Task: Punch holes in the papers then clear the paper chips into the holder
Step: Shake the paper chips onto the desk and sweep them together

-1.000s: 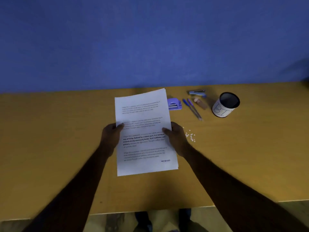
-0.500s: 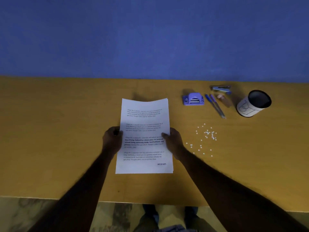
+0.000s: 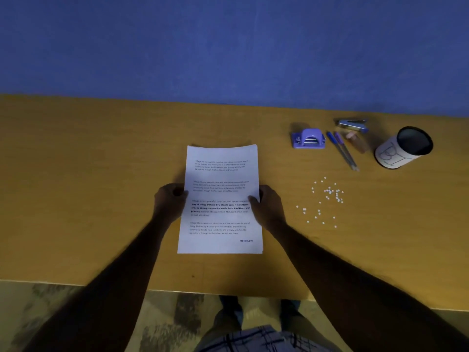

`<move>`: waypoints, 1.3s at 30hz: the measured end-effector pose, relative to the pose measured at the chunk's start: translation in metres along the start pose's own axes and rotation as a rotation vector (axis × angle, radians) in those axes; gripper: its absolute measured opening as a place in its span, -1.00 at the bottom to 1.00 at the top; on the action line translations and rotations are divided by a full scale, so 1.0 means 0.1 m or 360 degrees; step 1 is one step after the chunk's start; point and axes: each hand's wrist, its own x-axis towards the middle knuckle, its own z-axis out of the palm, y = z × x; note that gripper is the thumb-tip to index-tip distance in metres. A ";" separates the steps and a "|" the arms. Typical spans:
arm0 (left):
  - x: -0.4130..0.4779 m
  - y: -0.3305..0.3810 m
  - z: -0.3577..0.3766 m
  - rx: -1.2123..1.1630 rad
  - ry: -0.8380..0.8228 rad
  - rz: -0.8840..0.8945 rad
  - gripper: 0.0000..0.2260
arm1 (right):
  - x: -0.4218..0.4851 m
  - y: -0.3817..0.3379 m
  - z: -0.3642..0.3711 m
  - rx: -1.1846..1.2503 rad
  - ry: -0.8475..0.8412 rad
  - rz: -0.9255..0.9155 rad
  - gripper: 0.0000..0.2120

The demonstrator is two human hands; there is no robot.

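A stack of white printed papers (image 3: 220,174) lies in the middle of the wooden desk (image 3: 88,174), held by both hands at its long edges. My left hand (image 3: 168,201) grips the left edge and my right hand (image 3: 266,205) grips the right edge. To the right, several small white paper chips (image 3: 327,196) are scattered on the desk. Behind them stands a purple hole punch (image 3: 308,138). At the far right a white cylindrical holder (image 3: 403,148) with a dark opening and drawn letters stands upright.
Two pens (image 3: 342,149), a small brownish item (image 3: 356,141) and a blue stapler (image 3: 352,124) lie between punch and holder. A blue wall (image 3: 228,47) rises behind the desk. The desk's front edge (image 3: 228,292) runs just before my legs.
The papers have moved left, away from the punch, and been lowered flat toward the desk. The view shifted, showing more scattered chips to the right.
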 end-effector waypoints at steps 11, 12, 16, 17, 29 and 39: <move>-0.06 -0.07 0.01 0.0398 0.0045 0.0288 -0.52 | 0.00 0.10 -0.05 -0.0898 0.0277 -0.0331 -0.55; -0.09 -0.10 0.03 0.0464 0.0045 0.0367 -0.46 | 0.01 0.12 -0.06 -0.0972 0.0282 -0.0405 -0.53; -0.21 -0.16 0.12 0.0629 0.0013 0.0481 -0.34 | 0.01 0.17 -0.06 -0.1016 0.0185 -0.0522 -0.39; -0.23 -0.16 0.14 0.0652 0.0000 0.0490 -0.33 | 0.00 0.18 -0.07 -0.1014 0.0177 -0.0538 -0.38; -0.68 0.05 0.50 0.0904 -0.0169 0.1030 -0.38 | -0.21 0.61 -0.49 -0.0979 -0.0048 -0.0599 -0.27; -0.95 0.50 1.05 0.0909 -0.0252 0.1320 -0.40 | -0.39 1.23 -1.21 -0.0804 0.0186 -0.0527 -0.31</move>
